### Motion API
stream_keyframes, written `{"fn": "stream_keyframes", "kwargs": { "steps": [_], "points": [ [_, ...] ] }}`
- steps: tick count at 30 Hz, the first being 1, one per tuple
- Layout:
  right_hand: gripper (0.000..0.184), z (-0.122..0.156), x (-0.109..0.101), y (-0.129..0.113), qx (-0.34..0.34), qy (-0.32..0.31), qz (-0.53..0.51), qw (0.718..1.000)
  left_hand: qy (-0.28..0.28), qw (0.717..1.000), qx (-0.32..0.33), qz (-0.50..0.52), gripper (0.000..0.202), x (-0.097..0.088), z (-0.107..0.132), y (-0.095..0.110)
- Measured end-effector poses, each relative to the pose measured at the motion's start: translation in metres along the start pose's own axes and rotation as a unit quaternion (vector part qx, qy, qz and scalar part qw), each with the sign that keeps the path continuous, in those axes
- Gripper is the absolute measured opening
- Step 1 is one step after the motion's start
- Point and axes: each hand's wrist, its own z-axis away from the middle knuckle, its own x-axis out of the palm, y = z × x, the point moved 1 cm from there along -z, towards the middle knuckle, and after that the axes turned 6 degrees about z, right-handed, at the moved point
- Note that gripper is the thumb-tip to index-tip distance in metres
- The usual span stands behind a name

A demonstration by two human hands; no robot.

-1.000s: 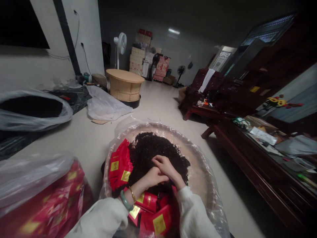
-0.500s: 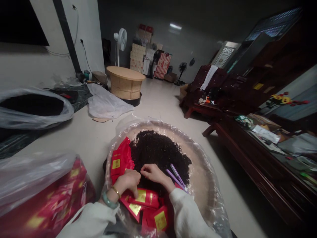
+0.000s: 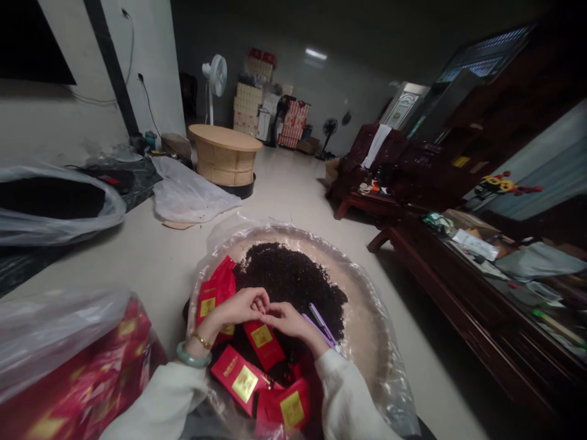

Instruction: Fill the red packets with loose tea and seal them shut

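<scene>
My left hand (image 3: 246,305) and my right hand (image 3: 288,319) meet over a round basket (image 3: 367,318) lined with clear plastic. Their fingers are closed at the top edge of a red packet (image 3: 265,342) with a gold label, which hangs below them. Beneath it, more red packets lie at the near side: one packet (image 3: 238,377) and another packet (image 3: 288,406). At the left rim stands a tall red packet (image 3: 215,290). Dark, loose, tea-like leaves (image 3: 288,269) are heaped in the basket. Right of my right hand rests a purple tool like a flat iron (image 3: 321,325).
On the left sits a clear bag of red packets (image 3: 105,360); behind it, a plastic-lined container (image 3: 55,198) holds dark material. A wooden bench (image 3: 440,293) runs along the right. Farther off are a round wooden table (image 3: 224,153) and a white fan (image 3: 215,76).
My left hand has risen from the packets to join my right hand. The red packet that was lying flat now hangs from my fingers. The view has shifted slightly.
</scene>
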Motion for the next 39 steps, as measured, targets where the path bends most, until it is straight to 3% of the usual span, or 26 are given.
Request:
{"fn": "stream_keyframes", "kwargs": {
  "steps": [6, 13, 17, 20, 24, 27, 31, 35, 39],
  "points": [
    [0.041, 0.016, -0.017, -0.014, -0.011, -0.004, -0.122, 0.992, -0.006, 0.995, 0.061, -0.075, 0.020, 0.014, 0.006, 0.044],
    [0.035, 0.023, -0.030, -0.021, -0.032, 0.054, -0.135, 0.989, 0.047, 0.985, 0.121, -0.113, 0.017, 0.017, 0.004, 0.074],
    [0.040, 0.023, -0.042, -0.008, 0.008, 0.175, -0.113, 0.978, 0.178, 0.969, 0.161, -0.062, 0.013, 0.007, -0.005, 0.071],
    [0.042, 0.020, -0.047, 0.014, 0.064, 0.290, -0.161, 0.941, 0.312, 0.932, 0.184, 0.010, 0.010, -0.002, -0.015, 0.057],
    [0.045, 0.013, -0.047, 0.035, 0.083, 0.374, -0.215, 0.899, 0.388, 0.899, 0.175, 0.103, 0.010, -0.002, -0.031, 0.033],
    [0.038, 0.011, -0.048, 0.036, 0.060, 0.433, -0.142, 0.888, 0.375, 0.900, 0.139, 0.173, 0.023, 0.003, -0.040, 0.016],
    [0.022, 0.015, -0.055, 0.029, 0.042, 0.503, 0.066, 0.861, 0.335, 0.912, 0.117, 0.207, 0.033, 0.009, -0.049, -0.005],
    [0.028, 0.018, -0.061, 0.019, 0.013, 0.503, 0.173, 0.847, 0.284, 0.933, 0.097, 0.199, 0.036, 0.009, -0.055, -0.021],
    [0.022, 0.019, -0.063, 0.012, -0.002, 0.480, 0.163, 0.862, 0.246, 0.960, 0.080, 0.105, 0.031, 0.007, -0.055, -0.025]
  ]
}}
